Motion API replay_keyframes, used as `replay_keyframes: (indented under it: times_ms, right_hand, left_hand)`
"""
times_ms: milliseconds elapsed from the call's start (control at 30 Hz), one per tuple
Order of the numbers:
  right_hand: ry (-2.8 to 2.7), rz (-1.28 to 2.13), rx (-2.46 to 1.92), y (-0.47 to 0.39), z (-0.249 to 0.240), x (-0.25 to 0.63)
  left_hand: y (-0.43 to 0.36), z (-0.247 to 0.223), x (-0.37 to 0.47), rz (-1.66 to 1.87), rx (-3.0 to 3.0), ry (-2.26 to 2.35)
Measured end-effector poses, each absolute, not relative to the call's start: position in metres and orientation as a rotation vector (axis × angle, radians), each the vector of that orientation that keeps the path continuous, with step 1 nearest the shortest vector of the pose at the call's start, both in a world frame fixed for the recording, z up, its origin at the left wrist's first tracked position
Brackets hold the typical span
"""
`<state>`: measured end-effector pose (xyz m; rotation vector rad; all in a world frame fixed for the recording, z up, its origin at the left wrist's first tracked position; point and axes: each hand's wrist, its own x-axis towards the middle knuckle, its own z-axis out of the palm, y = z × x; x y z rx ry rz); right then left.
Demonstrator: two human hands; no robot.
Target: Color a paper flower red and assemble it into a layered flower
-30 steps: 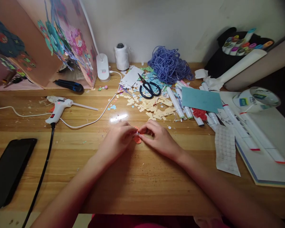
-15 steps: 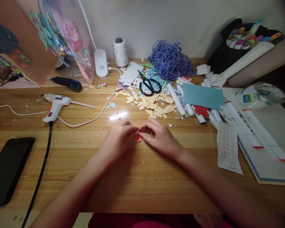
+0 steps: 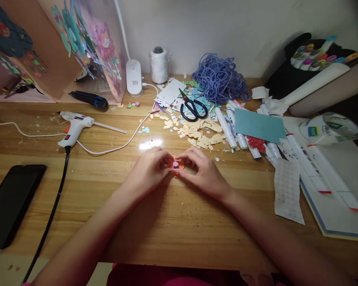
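Observation:
Between my two hands, low over the wooden table, is a small orange paper flower (image 3: 180,164) with a round lilac centre. My left hand (image 3: 150,167) pinches its left edge with curled fingers. From the other side, the fingertips and thumb of my right hand (image 3: 201,170) close on its right edge. Parts of the petals are hidden by the fingertips. Beyond the hands lie many cream paper scraps (image 3: 204,133) and black-handled scissors (image 3: 192,108).
A white glue gun (image 3: 76,129) with its cord and a black phone (image 3: 14,202) lie left. At the back are blue-purple string (image 3: 222,77) and a thread spool (image 3: 159,66). Markers (image 3: 225,127), teal paper (image 3: 259,125) and a tape roll (image 3: 329,129) occupy the right.
My fingers have spread slightly apart around the orange flower, so its lilac centre now shows. The whole view has shifted a little.

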<state>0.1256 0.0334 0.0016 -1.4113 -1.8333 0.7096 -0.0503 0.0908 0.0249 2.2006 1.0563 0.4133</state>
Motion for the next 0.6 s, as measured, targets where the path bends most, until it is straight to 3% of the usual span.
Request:
replay_keyframes:
  times_ms: [600]
  right_hand:
    - [-2.139,0.490,-1.273,0.038,-0.001,0.130]
  left_hand:
    - [0.091,0.013,-0.050,0.516,2.122,1.006]
